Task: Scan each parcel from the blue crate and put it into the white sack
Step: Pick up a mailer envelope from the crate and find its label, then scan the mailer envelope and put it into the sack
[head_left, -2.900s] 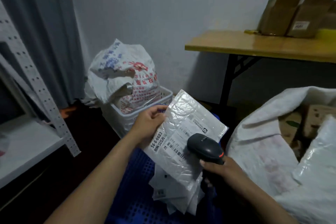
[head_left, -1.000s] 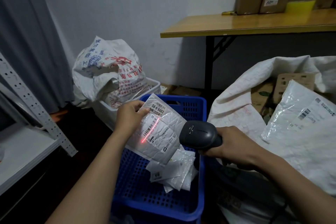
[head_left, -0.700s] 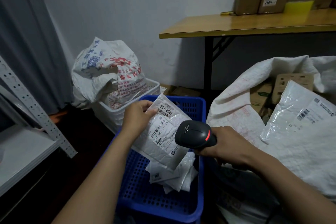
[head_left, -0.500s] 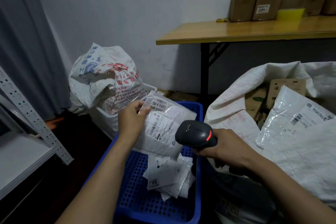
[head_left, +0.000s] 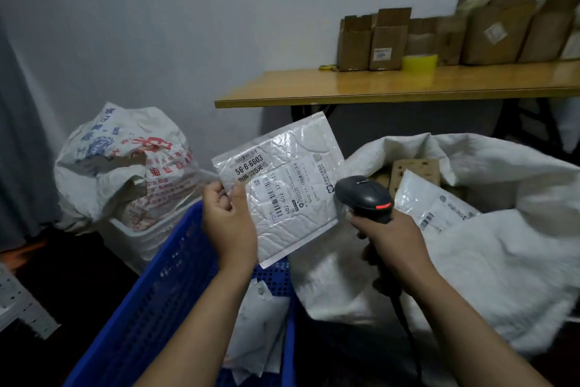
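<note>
My left hand (head_left: 227, 223) pinches the left edge of a white bubble-mailer parcel (head_left: 288, 179), held upright above the far end of the blue crate (head_left: 163, 286), its label facing me. My right hand (head_left: 392, 239) grips a black handheld barcode scanner (head_left: 364, 195) just right of the parcel, in front of the white sack (head_left: 486, 245). Several more white parcels (head_left: 260, 336) lie in the crate. Another white parcel (head_left: 433, 201) and cardboard boxes rest in the sack's open mouth.
A printed woven bag (head_left: 125, 163) sits in a white basket (head_left: 141, 236) to the left of the crate. A wooden table (head_left: 392, 85) at the back carries cardboard boxes (head_left: 439, 38) and a yellow tape roll (head_left: 419, 62). A metal shelf post (head_left: 18, 305) stands at the lower left.
My left hand has lifted the parcel up and rightward, off the crate toward the sack. The scanner's red beam is off the label, and the scanner sits beside the parcel.
</note>
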